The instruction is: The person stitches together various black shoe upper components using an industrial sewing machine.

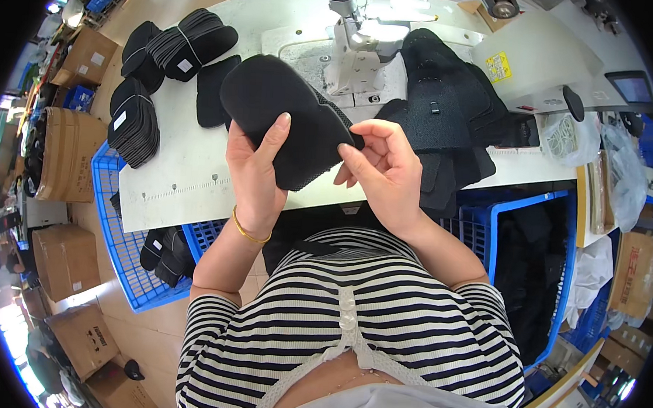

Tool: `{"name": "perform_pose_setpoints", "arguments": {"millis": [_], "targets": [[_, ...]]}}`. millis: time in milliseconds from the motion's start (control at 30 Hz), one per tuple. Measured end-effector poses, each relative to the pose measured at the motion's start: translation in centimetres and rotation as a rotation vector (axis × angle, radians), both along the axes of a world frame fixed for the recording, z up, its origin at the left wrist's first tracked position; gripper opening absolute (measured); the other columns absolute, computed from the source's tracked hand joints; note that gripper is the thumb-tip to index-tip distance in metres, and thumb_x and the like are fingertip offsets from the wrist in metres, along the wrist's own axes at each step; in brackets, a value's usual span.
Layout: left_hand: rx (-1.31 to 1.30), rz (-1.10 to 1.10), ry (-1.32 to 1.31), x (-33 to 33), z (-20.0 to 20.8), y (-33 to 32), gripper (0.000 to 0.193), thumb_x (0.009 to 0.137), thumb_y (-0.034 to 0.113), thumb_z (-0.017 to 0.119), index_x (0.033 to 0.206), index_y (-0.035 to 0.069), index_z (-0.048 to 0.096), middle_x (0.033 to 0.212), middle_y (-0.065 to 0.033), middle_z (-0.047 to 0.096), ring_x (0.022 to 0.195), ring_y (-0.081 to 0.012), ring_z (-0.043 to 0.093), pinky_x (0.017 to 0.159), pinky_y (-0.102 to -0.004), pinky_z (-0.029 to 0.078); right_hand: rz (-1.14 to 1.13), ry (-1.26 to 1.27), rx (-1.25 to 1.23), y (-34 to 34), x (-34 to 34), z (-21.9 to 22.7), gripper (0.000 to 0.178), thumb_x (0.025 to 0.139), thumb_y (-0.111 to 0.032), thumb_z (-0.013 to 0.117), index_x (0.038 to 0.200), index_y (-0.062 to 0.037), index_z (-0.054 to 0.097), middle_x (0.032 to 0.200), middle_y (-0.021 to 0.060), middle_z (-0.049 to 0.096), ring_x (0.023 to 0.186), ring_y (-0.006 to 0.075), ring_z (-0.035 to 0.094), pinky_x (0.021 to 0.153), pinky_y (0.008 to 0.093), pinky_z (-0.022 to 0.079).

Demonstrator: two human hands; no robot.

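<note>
Above the front of the sewing table, my left hand [258,167] grips a black padded fabric piece [273,101] with a rounded end, thumb on top and fingers beneath. A mesh-like texture shows along its right edge, where a second layer seems to lie under the smooth one. At that edge the thumb and forefinger of my right hand [387,170] pinch a corner; the other fingers curl loosely. Just beyond stands the sewing machine head [355,54], its needle area apart from the piece. A flat black piece [213,91] lies on the table left of my left hand.
Banded stacks of black pieces [183,45] [133,124] sit on the table's left. Larger black textured pieces [439,99] are heaped right of the machine. Blue baskets [127,267] [493,242] flank me below the table. Cardboard boxes [71,154] stand on the left.
</note>
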State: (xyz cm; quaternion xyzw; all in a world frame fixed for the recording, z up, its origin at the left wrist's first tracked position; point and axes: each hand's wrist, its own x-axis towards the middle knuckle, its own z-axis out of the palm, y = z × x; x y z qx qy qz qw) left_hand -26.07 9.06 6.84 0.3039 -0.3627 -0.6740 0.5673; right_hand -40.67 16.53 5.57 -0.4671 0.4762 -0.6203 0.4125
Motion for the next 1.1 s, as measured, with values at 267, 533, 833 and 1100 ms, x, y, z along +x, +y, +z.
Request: {"name": "perform_pose_setpoints", "arguments": {"millis": [267, 533, 833, 1100], "targets": [[0.019, -0.023, -0.056, 0.2, 0.1, -0.5, 0.038, 0.079, -0.011, 0.066, 0.113, 0.001, 0.052, 0.105, -0.0084, 0.061, 0.094, -0.0168, 0.062, 0.084, -0.0298, 0.051, -0.011, 0.095, -0.039, 0.2, -0.5, 0.2, 0.029, 0.092, 0.001, 0.056, 0.119, 0.0067, 0.05, 0.096, 0.0138, 0.067, 0.073, 0.0157, 0.068, 0.06, 0.0214, 0.052], [-0.082, -0.008, -0.049, -0.7, 0.3, 0.0, 0.038, 0.083, -0.007, 0.065, 0.117, 0.002, 0.051, 0.11, -0.0065, 0.059, 0.1, -0.0143, 0.058, 0.089, -0.0272, 0.047, -0.04, 0.033, -0.018, 0.5, -0.6, 0.4, 0.02, 0.094, -0.001, 0.052, 0.111, 0.0079, 0.051, 0.094, 0.0151, 0.067, 0.071, 0.0174, 0.068, 0.058, 0.0233, 0.053], [-0.055, -0.276, -0.439, 2.0, 1.4, -4.8, 0.021, 0.092, 0.023, 0.06, 0.096, 0.002, 0.06, 0.08, 0.0004, 0.062, 0.07, -0.0048, 0.058, 0.062, -0.0203, 0.047, 0.067, -0.51, 0.215, -1.2, -2.3, -1.8, 0.017, 0.093, -0.006, 0.056, 0.105, 0.0049, 0.051, 0.077, 0.0133, 0.065, 0.064, 0.0246, 0.069, 0.055, 0.0265, 0.054], [-0.227, -0.233, -0.673, 2.9, -0.4, -5.6, 0.039, 0.09, 0.017, 0.063, 0.115, -0.011, 0.051, 0.077, -0.0088, 0.066, 0.071, -0.0087, 0.064, 0.064, -0.0219, 0.055, 0.036, -0.437, 0.255, -1.1, -1.7, -2.6, 0.015, 0.092, -0.005, 0.057, 0.103, 0.0042, 0.052, 0.077, 0.0145, 0.066, 0.064, 0.0247, 0.069, 0.055, 0.0269, 0.055]]}}
